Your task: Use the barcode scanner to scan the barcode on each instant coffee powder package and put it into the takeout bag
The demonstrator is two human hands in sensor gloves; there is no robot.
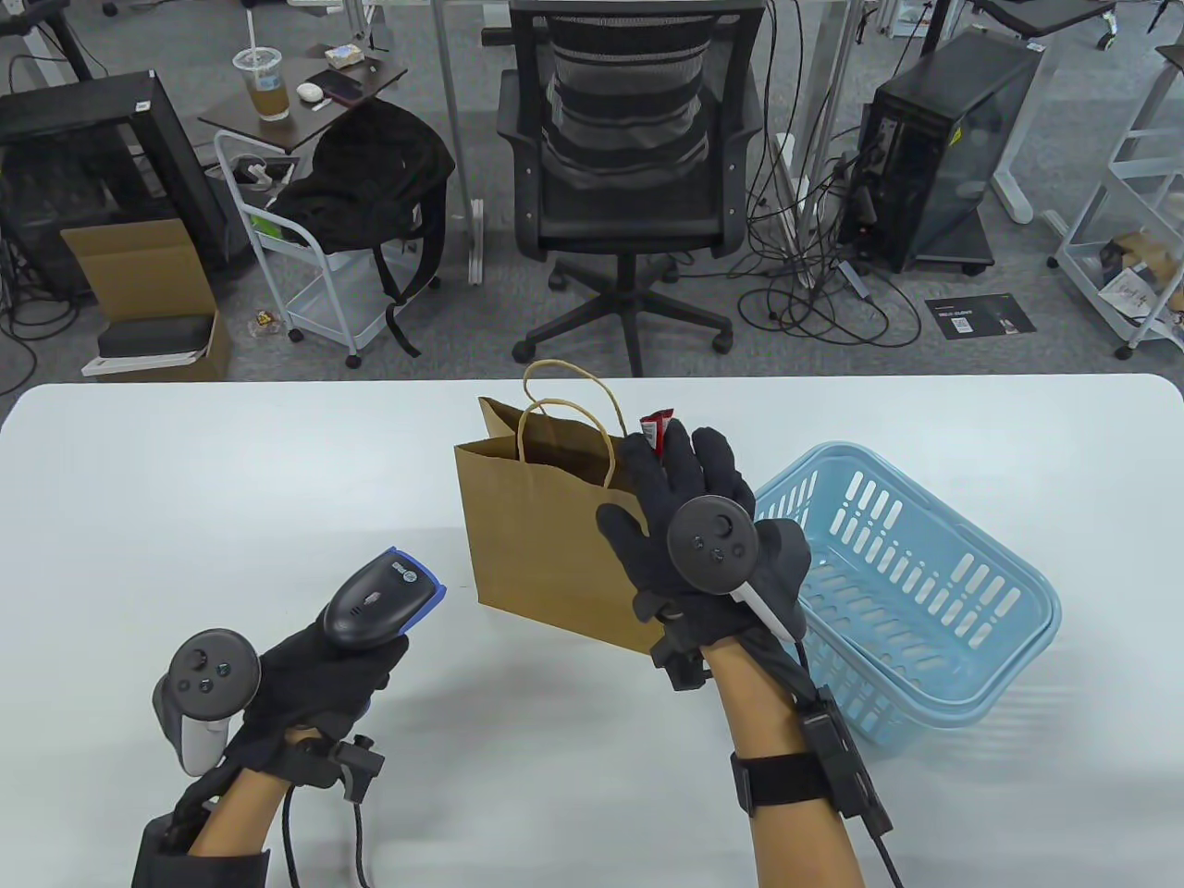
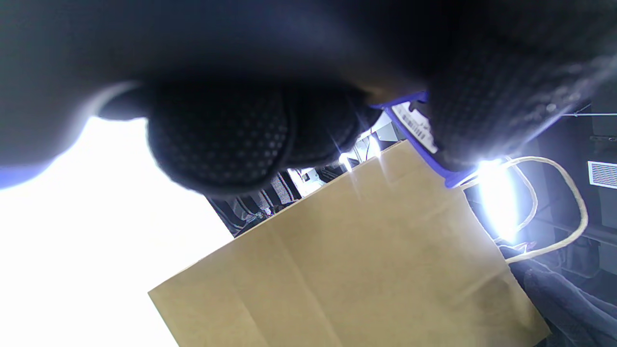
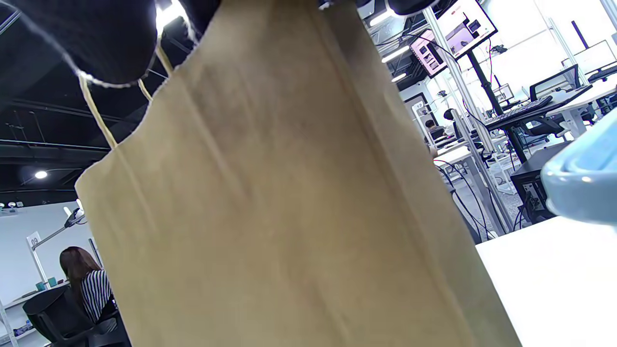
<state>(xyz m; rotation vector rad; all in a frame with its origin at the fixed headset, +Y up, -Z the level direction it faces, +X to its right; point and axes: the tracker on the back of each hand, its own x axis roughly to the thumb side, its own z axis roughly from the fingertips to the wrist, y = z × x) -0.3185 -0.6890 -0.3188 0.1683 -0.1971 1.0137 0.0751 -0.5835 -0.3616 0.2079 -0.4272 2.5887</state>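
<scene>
Table view showed the left hand (image 1: 305, 666) gripping the scanner (image 1: 384, 597) near the table's front edge. Beyond it, the right hand (image 1: 703, 527) pinched a red packet (image 1: 659, 430) in its fingertips over the paper bag (image 1: 546, 546), beside the blue basket (image 1: 925, 592). Advisable: release only once the packet clears the bag's rim and handles.

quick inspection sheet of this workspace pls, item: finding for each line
Surface: white table, bare where visible.
Job's things: brown paper takeout bag stands upright; red coffee sachet at its mouth; grey and blue barcode scanner aimed towards the bag.
Clutter: light blue plastic basket, right of the bag, tilted.
Grippers: left hand grips the scanner; right hand holds the sachet.
Cables: glove leads along both forearms.
Surroundings: black office chair, computer tower, floor cables.
</scene>
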